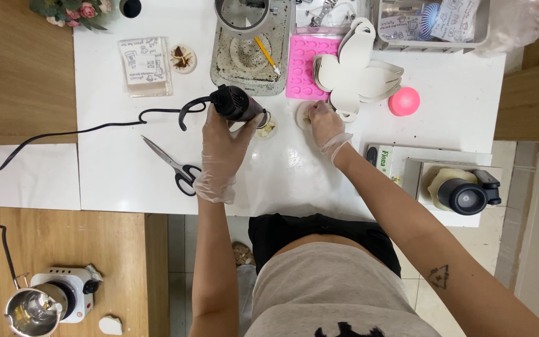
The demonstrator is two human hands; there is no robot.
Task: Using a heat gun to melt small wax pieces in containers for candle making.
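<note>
From my feed I see my left hand point(223, 146), gloved in clear plastic, wrapped tight around the black heat gun point(237, 103), whose nozzle points right toward a small round mould point(267, 128) lying on the white table point(113, 162) just beside the glove. The gun's black cord point(63, 134) trails off to the left across the table edge. My right hand point(325, 125), also gloved, has its fingers pressed together down onto a pale round disc point(301, 115) just right of that mould; I cannot tell whether it pinches the disc or only presses on it. Scissors point(173, 163) lie on the table near the left wrist, blades pointing far left. Beyond the hands sit a pink silicone mould point(304, 65), a stack of white flower-shaped pieces point(357, 75) and a grey tray with a yellow pencil point(264, 54) in it. A pink ball point(404, 101) rests to the right, well apart from the right hand. A small hotplate with a metal pitcher point(32, 309) stands at the near left.
</note>
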